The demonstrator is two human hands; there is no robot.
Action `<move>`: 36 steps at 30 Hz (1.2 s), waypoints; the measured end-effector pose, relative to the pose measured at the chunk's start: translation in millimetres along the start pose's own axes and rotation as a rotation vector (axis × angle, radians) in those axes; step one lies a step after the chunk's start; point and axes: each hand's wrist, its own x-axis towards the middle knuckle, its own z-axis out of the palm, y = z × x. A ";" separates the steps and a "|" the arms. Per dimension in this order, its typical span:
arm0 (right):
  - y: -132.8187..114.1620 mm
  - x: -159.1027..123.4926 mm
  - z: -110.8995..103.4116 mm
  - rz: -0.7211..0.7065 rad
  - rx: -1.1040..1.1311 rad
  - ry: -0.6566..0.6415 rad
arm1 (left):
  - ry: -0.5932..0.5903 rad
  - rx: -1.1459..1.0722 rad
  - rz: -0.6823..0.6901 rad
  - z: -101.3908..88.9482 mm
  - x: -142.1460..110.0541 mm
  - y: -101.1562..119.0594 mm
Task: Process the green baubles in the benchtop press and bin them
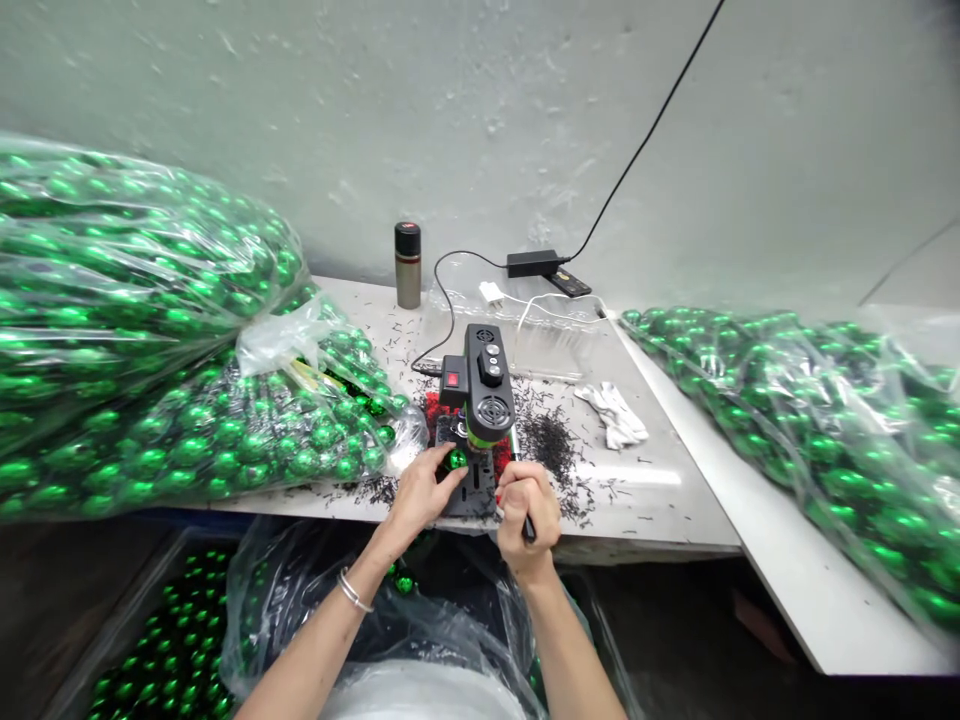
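My left hand (421, 490), with a silver bracelet at the wrist, pinches a shiny green ball (457, 459) between thumb and fingers. The ball sits low under the head of a small black bench machine (490, 390) that has round vents, buttons and a red switch. To the right of the machine, my right hand (528, 512) is wrapped round a black-ended lever handle (529, 530). Red bits (502, 457) lie beside the machine's base, partly hidden. A heap of small black pieces (551, 445) spreads over the white table (660, 510).
Large clear bags of green balls stand left (135, 330) and right (817, 420). White gloves (613, 413), a clear plastic tray (551, 350), a power adapter (532, 263), a phone-like black item (570, 283) and a flask (408, 265) lie or stand about. An open bag of balls (161, 640) is below.
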 end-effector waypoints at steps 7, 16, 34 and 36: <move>-2.0 2.1 -2.2 -0.002 -0.014 -0.011 | 0.046 0.188 0.196 14.4 -0.4 -1.2; 12.3 -16.8 4.1 -0.017 0.011 0.002 | 0.101 0.176 0.213 23.0 -1.1 -9.9; 40.0 -40.2 15.2 -0.163 -0.051 -0.012 | 0.131 0.186 0.236 22.2 -0.6 -8.7; 40.5 -38.4 15.2 -0.206 -0.049 -0.027 | 0.126 0.189 0.240 21.6 -0.1 -7.9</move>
